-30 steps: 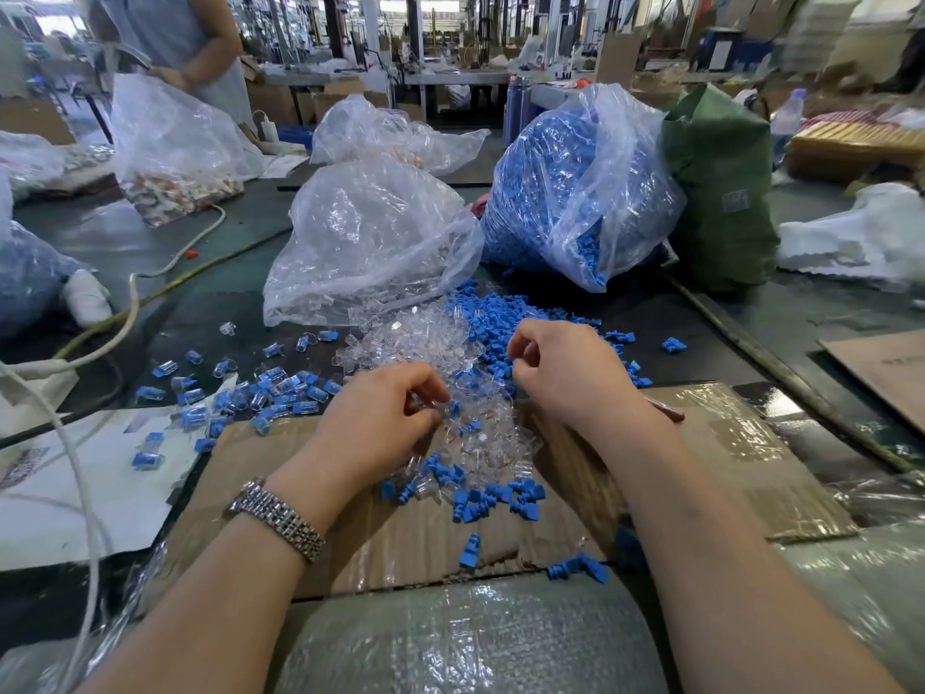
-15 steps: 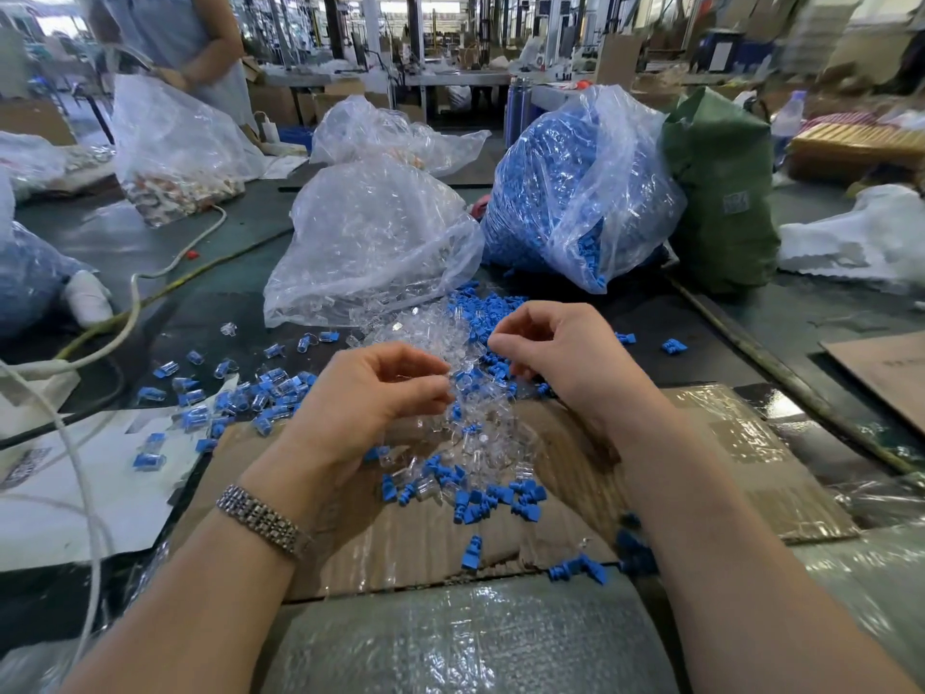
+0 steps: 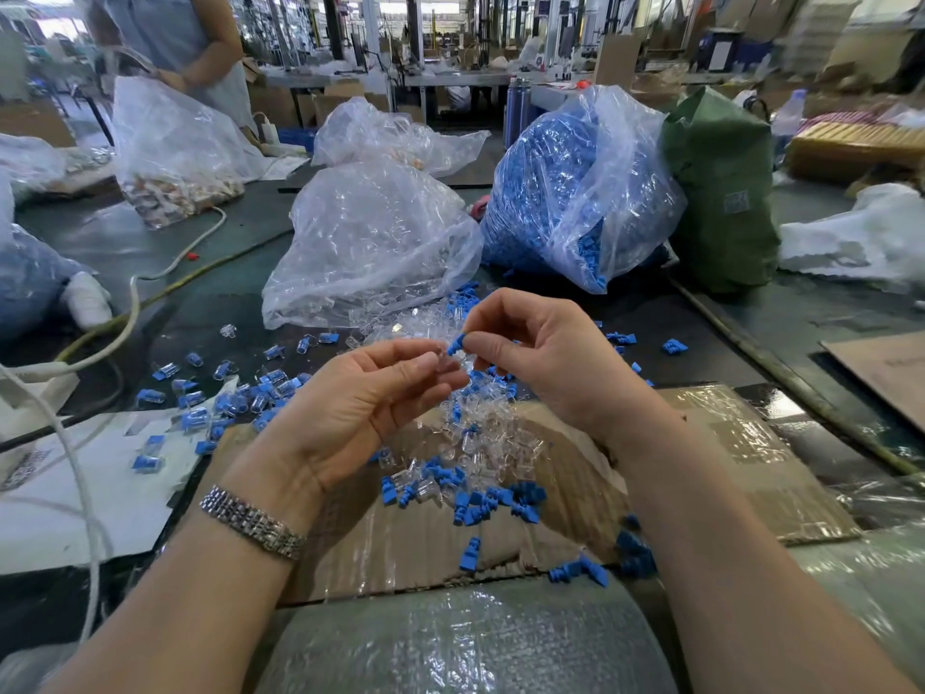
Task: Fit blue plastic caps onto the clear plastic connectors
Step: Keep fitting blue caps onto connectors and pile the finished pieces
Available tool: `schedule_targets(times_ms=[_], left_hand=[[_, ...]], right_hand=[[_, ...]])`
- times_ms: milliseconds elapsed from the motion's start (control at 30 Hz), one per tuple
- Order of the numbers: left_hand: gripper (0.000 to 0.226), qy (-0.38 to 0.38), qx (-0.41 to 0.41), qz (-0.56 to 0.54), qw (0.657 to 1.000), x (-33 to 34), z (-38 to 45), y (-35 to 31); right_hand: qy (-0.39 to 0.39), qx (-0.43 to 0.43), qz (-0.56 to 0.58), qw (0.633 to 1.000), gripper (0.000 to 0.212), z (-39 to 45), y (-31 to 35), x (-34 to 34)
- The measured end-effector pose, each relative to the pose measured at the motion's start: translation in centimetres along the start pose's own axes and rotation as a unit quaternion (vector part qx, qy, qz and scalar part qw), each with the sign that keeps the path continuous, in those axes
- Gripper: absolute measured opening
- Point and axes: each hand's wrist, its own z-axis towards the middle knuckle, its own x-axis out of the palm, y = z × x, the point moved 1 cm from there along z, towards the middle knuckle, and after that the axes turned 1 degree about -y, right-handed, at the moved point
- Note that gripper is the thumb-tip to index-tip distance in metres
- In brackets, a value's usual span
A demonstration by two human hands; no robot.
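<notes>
My left hand (image 3: 365, 398) pinches a clear plastic connector (image 3: 440, 354) between thumb and fingertips, raised above the table. My right hand (image 3: 540, 358) pinches a blue cap (image 3: 456, 344) right next to it, the cap's end touching the connector's opening. Beneath both hands lies a loose heap of clear connectors (image 3: 480, 433) mixed with blue caps (image 3: 480, 500) on a taped cardboard sheet (image 3: 726, 443). To the left, several capped connectors (image 3: 240, 398) are scattered on the dark table.
A clear bag of connectors (image 3: 370, 242) and a bag full of blue caps (image 3: 560, 192) stand behind the heap, with a green sack (image 3: 721, 192) to the right. A white cable (image 3: 125, 318) crosses the left. A bubble-wrapped roll (image 3: 450, 638) lies nearest me. A person stands at the far left.
Both hands have lifted off the heap, the left with a clear connector and the right with a blue cap, and have come together above it.
</notes>
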Motion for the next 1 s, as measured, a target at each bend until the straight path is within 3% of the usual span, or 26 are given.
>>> schedule_targets(times_ms=[533, 1000], left_hand=[[0.023, 0.009, 0.052, 0.051, 0.997, 0.3, -0.3, -0.3], [0.019, -0.034, 0.108, 0.100, 0.989, 0.7, -0.7, 0.1]], right_hand=[[0.016, -0.038, -0.088, 0.995, 0.006, -0.3, 0.5, 0.7], [0.023, -0.039, -0.146, 0.988, 0.009, -0.5, 1.1, 1.0]])
